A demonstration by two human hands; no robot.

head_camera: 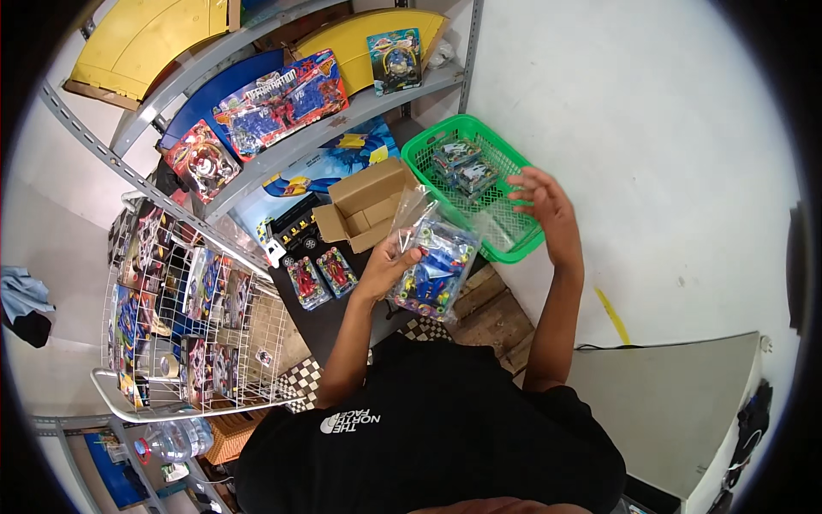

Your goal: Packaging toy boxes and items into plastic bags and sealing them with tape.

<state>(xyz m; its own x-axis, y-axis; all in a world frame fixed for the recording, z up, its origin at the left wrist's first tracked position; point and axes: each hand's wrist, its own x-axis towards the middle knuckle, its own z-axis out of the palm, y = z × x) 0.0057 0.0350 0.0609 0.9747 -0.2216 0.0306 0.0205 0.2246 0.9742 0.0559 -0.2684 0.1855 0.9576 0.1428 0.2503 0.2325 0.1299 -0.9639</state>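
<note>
My left hand (385, 268) grips a clear plastic bag with a packaged blue toy car (438, 266) inside, its thumb on the front and the bag's loose end sticking up. My right hand (544, 204) is raised with fingers apart and nothing in it, over the right edge of a green plastic basket (519, 256). Inside that basket lie several packaged toys (474, 175) in stacks, and a clear plastic bag (504, 225) nearer to me. Left of the basket stands an open cardboard box (366, 209). Two stacks of packaged red toy cars (320, 277) rest on the dark table.
A black toy dump truck (295, 228) stands behind the red cars. Metal shelving (340, 122) holds carded toys (282, 103) and yellow track pieces (154, 45). To my left is a white wire cart (192, 405) with boxed toys. A white wall (642, 160) rises on the right.
</note>
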